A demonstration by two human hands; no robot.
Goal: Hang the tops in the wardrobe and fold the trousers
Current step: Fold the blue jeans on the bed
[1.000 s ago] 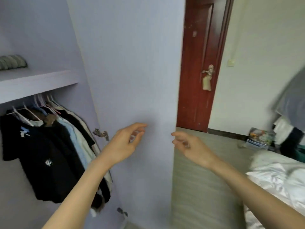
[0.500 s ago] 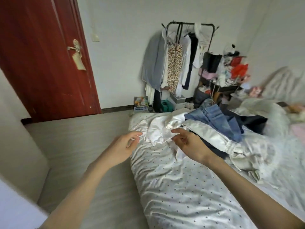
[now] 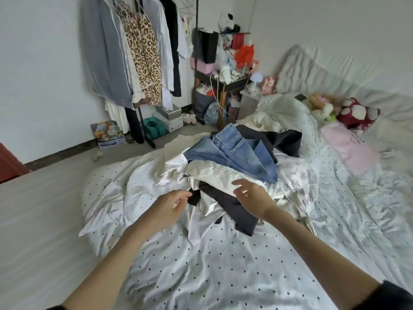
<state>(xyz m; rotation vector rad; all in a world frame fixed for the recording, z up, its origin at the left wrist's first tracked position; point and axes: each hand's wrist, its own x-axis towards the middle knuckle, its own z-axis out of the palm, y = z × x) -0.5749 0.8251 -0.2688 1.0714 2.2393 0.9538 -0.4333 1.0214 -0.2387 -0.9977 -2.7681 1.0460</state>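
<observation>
From the head view I look down on a bed (image 3: 223,271) covered in a white sheet with small dark dots, which fills the lower and right part of the frame, rumpled and bunched toward its left edge. My left hand (image 3: 166,210) hangs over the sheet just left of centre, fingers loosely curled and a little apart, gripping nothing; its fingertips are close to a dark garment (image 3: 232,206) but I cannot tell if they touch it. My right hand (image 3: 253,198) hovers just right of centre over the clothes pile, fingers spread and relaxed, empty, close above a cream top (image 3: 214,175). The pile sits at the centre of the frame: blue jeans (image 3: 237,153) lie on top toward the back, the cream top in front of them, the dark garment below it, and another dark piece (image 3: 286,139) behind. Pale striped flooring (image 3: 40,209) runs down the left side. In the upper left a clothes rack (image 3: 143,52) stands against the white wall, holding a grey shirt, a leopard-print dress and white and black garments. At top centre a cluttered side table (image 3: 223,81) carries bags and boxes. Soft toys (image 3: 348,110) rest at the right, by a pink cloth (image 3: 348,146).
</observation>
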